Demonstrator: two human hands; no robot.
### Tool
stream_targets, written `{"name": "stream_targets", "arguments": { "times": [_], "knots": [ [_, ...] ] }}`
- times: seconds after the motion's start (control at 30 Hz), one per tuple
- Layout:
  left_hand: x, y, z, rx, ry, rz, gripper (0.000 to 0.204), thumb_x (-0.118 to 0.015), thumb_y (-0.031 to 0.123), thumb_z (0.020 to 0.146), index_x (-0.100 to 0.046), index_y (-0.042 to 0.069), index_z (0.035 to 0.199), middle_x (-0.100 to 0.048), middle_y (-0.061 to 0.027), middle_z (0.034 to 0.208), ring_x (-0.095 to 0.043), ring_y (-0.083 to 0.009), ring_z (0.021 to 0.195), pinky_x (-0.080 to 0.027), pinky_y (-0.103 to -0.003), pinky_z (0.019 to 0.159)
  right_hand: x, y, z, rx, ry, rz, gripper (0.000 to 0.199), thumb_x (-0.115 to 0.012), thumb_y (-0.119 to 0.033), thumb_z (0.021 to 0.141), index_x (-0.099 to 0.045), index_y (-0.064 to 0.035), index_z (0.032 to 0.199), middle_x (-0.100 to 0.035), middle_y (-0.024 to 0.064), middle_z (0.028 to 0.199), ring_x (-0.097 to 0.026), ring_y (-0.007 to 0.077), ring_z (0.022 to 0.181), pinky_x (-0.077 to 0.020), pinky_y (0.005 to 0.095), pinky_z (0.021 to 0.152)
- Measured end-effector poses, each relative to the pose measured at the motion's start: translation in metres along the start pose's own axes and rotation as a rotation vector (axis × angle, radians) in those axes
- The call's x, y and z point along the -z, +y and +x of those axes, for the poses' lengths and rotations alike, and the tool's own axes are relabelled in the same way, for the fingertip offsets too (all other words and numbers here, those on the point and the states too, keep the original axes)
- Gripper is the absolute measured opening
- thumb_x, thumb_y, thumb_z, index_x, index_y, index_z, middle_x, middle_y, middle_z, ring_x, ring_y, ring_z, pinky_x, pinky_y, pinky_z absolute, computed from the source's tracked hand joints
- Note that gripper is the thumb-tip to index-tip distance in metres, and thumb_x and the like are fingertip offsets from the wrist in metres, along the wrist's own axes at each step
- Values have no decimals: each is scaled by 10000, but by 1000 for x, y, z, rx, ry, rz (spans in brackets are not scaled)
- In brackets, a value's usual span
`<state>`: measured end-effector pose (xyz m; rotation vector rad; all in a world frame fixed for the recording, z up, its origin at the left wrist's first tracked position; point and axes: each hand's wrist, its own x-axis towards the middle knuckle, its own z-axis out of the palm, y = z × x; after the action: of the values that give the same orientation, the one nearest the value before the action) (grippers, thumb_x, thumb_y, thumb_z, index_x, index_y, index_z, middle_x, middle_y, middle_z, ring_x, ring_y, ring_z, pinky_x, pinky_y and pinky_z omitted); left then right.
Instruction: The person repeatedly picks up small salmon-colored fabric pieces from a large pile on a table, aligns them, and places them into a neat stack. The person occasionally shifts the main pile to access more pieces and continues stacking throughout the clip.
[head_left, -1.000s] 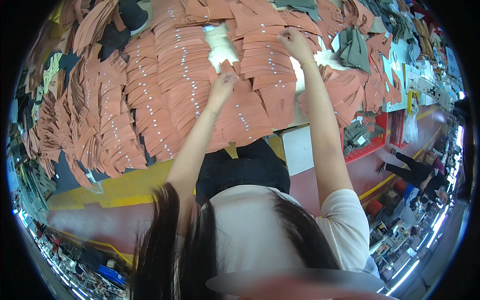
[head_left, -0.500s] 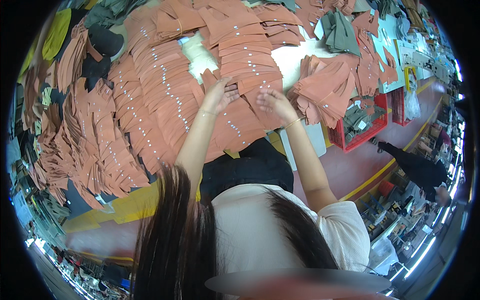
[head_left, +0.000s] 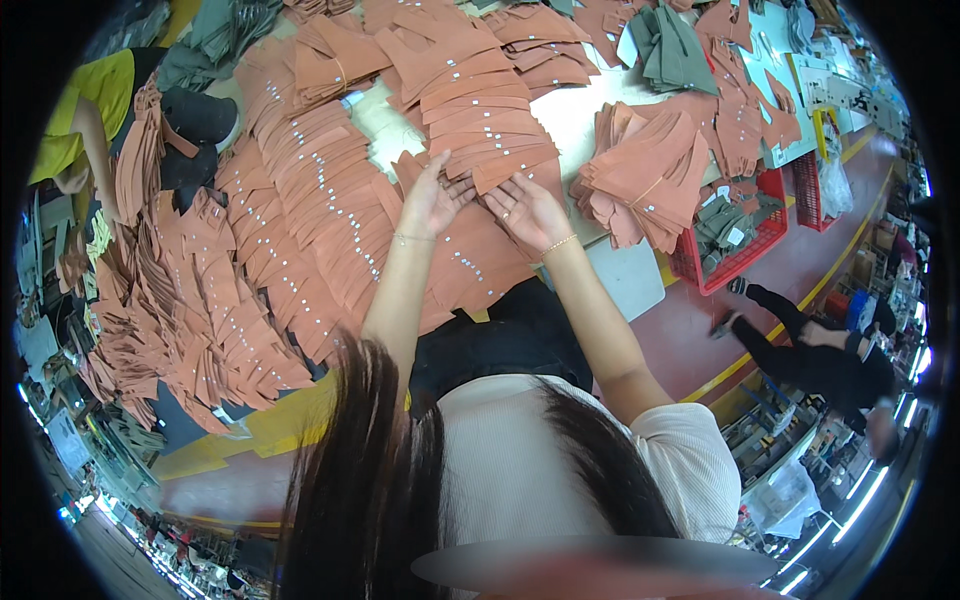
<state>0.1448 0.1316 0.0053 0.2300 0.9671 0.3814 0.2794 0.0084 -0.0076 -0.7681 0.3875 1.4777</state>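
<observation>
Head view: an overlapping row of flat, salmon-coloured, cloth-like pieces (head_left: 465, 108) is laid on the worktop (head_left: 562, 128).
Its near edge is flanked by the left hand (head_left: 432, 204) and right hand (head_left: 530, 212), palms up, fingers loosely curled; whether it is gripped cannot be told.

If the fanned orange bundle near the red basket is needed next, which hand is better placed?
Probably the right hand: it is nearer the bundle; the left hand is farther away.
</observation>
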Motion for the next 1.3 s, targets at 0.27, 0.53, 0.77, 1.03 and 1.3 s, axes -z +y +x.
{"name": "stream_targets", "arguments": {
  "times": [0.27, 0.53, 0.77, 1.03, 1.3],
  "knots": [
    [-1, 2, 11, -122, 47, 223, 280, -518, 251, 946, -520, 42, 1132, -590, -88, 1053, -580, -235, 907, -490, -382, 804, -5, 11, 14, 118, 95, -33, 154, -517, -102, 940, -497, -51, 1084, -580, 72, 1063, -609, 217, 976, -518, 376, 877],
    [-5, 2, 10, -168, 17, 307, 254, -521, 195, 947, -547, -2, 1105, -621, -101, 1043, -594, -182, 896, -488, -339, 806, -13, 19, 18, 164, 160, -143, 126, -515, -91, 935, -502, -56, 1056, -583, 68, 1035, -620, 201, 918, -530, 346, 822],
    [13, -6, 30, -178, 170, 693, 248, -553, 216, 922, -603, -10, 1013, -634, -76, 978, -571, -132, 892, -457, -257, 770, -5, 23, 32, 167, 135, -141, 162, -554, -52, 903, -499, -49, 1054, -588, 71, 1002, -606, 235, 891, -524, 401, 827],
    [13, -13, 37, -359, 210, 818, 319, -647, 298, 824, -651, -18, 777, -628, -139, 712, -586, -202, 669, -455, -349, 622, 2, -9, 32, -10, -30, -184, 249, -591, -153, 870, -570, -6, 1070, -594, 117, 1133, -546, 254, 1067, -437, 429, 989],
    [2, -1, 23, -335, 232, 631, 306, -727, 238, 737, -677, -55, 810, -656, -196, 830, -650, -260, 810, -490, -346, 748, -8, -27, 42, 69, -60, -161, 396, -586, -324, 902, -514, -39, 1167, -511, 161, 1288, -506, 281, 1189, -422, 444, 1027]
  ]
}}
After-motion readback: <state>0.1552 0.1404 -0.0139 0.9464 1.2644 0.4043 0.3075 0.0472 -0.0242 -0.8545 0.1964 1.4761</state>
